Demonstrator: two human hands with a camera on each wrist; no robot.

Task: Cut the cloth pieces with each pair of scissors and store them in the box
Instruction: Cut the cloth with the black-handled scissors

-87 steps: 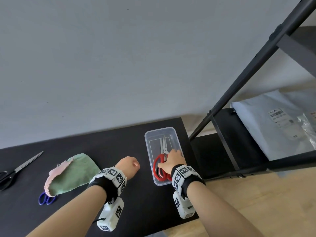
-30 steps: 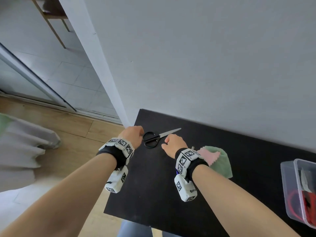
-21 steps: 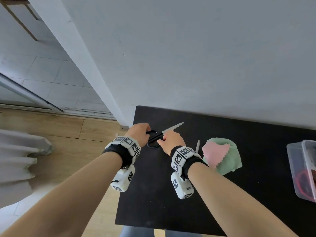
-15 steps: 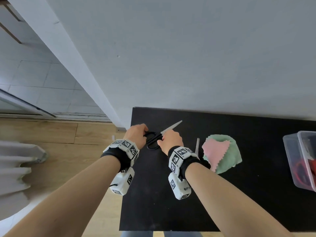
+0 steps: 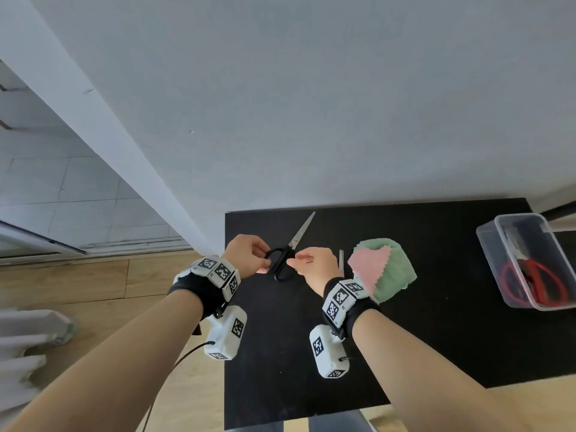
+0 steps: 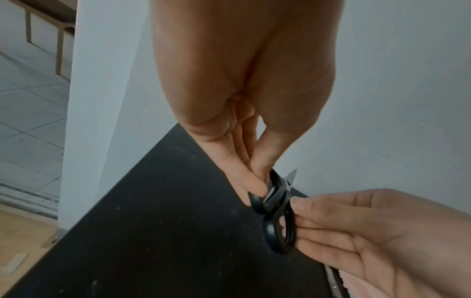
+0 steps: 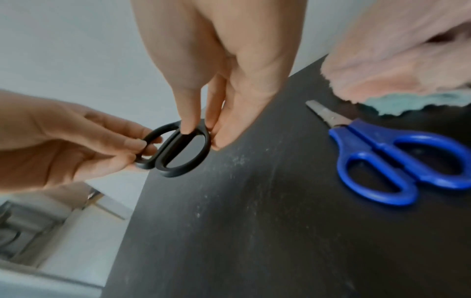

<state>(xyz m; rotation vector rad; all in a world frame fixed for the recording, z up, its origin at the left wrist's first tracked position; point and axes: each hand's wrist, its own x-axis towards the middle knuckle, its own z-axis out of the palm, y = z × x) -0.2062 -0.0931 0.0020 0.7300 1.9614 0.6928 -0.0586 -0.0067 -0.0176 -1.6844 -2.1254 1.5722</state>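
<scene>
Both hands hold the black scissors (image 5: 282,266) by the handles, just above the left part of the black table (image 5: 436,338); the closed blades point away toward the wall. My left hand (image 5: 260,260) pinches the smaller loop (image 6: 257,203). My right hand (image 5: 296,263) pinches the larger loop (image 7: 201,149) between thumb and fingers. To the right, a pink cloth (image 5: 371,269) lies on a green cloth (image 5: 394,275). Blue-handled scissors (image 7: 397,161) lie on the table beside the cloths.
A clear plastic box (image 5: 486,244) stands at the table's right end with red-handled scissors (image 5: 542,279) inside. A white wall runs along the table's back. Wooden floor lies beyond the table's left edge, below my left forearm.
My right hand left the red scissors in the box and my view swung left. Both hands reached the black scissors, took hold of the handles and lifted them off the table.
</scene>
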